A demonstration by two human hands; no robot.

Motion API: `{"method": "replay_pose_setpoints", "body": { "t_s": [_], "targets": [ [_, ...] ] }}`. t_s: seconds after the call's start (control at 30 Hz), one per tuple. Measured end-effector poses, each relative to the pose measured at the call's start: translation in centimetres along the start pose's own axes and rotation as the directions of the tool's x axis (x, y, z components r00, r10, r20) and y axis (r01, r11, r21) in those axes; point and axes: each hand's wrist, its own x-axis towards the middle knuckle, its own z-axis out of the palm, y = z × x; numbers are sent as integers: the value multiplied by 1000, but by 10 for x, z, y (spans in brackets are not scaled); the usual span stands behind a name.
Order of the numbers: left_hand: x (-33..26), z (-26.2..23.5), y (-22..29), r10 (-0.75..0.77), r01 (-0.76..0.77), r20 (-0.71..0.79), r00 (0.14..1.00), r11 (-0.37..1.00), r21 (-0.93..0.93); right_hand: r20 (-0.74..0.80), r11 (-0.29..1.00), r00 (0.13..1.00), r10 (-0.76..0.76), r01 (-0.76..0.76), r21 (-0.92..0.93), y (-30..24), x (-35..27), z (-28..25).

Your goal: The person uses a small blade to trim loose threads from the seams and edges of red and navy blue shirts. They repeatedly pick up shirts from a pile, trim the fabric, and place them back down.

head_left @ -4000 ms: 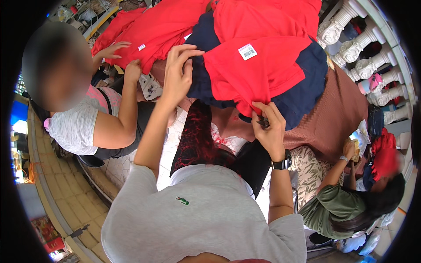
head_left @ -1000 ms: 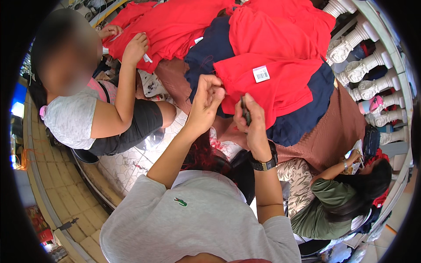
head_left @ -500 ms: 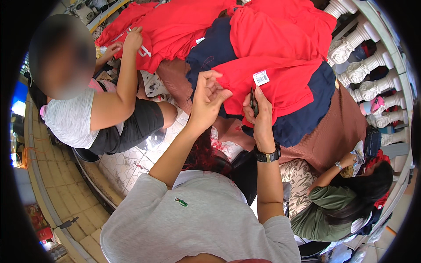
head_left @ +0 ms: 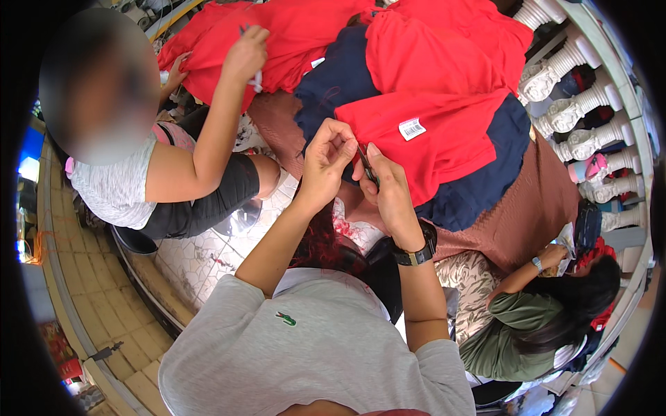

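Red cloth [head_left: 444, 142] lay atop the garment pile before you; your left hand [head_left: 326, 163] pinched its edge, while your right hand [head_left: 388, 191] gripped what looked like small dark scissors [head_left: 368, 166] against it.

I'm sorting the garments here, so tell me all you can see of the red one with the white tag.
The red garment looks like soft knit cloth, folded flat atop a navy garment. A white barcode tag sits near its middle. Its lower left edge is pinched by the left hand, while the right hand holds a small dark tool against it. More red cloth lies above.
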Motion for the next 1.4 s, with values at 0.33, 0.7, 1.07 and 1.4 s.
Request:
{"method": "replay_pose_setpoints", "body": {
  "t_s": [0.33, 0.7, 1.07, 1.4],
  "targets": [
    [-6, -3, 10, 3, -6, 54, 999, 999, 48, -30, 998, 999, 28, -27, 49, 2, 5, 6],
    [-6, -1, 9, -26, 19, 57, 998, 993, 116, -81, 991, 991, -107, 113, 75, 22, 18, 11],
    [-16, 5, 13, -73, 64, 80, 994, 993, 104, 58, 986, 998, 26, -35, 165, 23, 0, -8],
    [-18, -14, 1, -13, 9, 74, 997, 998, 55, 37, 977, 993, -109, 100, 189, 26, -3, -10]
  ]
}}
